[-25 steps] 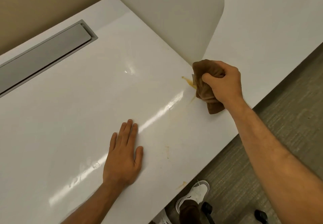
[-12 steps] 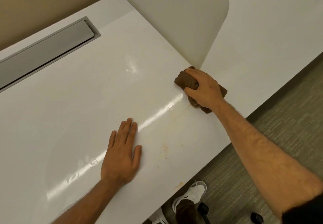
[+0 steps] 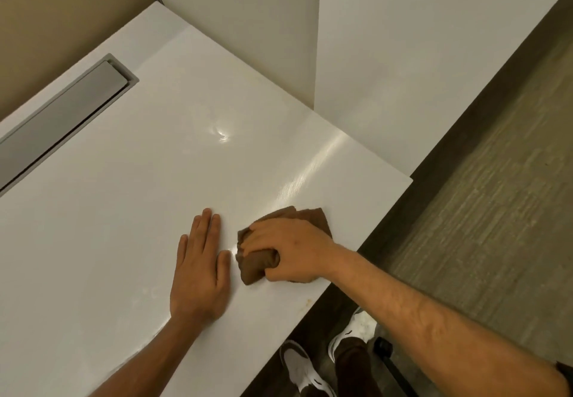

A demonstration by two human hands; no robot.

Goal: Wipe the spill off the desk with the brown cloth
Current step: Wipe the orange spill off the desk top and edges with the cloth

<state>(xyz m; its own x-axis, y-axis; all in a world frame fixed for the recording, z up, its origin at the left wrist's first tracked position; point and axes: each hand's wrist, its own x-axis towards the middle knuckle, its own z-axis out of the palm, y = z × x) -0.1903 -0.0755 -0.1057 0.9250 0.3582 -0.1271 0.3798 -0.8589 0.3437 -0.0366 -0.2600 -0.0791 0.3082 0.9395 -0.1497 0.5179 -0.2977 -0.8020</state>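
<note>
Your right hand (image 3: 291, 249) pressed the brown cloth (image 3: 257, 265) onto the white tabletop (image 3: 124, 210), a little below and right of the middle of the frame and close to the tabletop's front edge. Your fingers (image 3: 257, 237) were curled over the bunched cloth and gripped it, with your thumb tucked against its lower fold. One flat corner of the cloth stuck out above your knuckles, toward the upper right, and a rounded wad of it showed below your fingers.

Your left hand (image 3: 200, 268) lay palm down on the tabletop just beside the cloth, on its left. Its fingers were straight and close together, holding nothing, and the thumb pointed toward the cloth without clearly touching it.

A faint yellowish speck (image 3: 308, 301) sat on the tabletop near the front edge, below your right wrist. Streaked glare ran up the surface from the cloth toward the upper right. You could not tell from this view whether any liquid lay under the cloth.

A long grey recessed panel (image 3: 62, 120) ran across the tabletop at the upper left of the frame. A pale divider screen (image 3: 263, 40) with a rounded corner stood at the top centre. At the bottom of the frame, below the tabletop's edge, your white shoes (image 3: 302, 368) stood on the carpeted floor (image 3: 496, 210).
</note>
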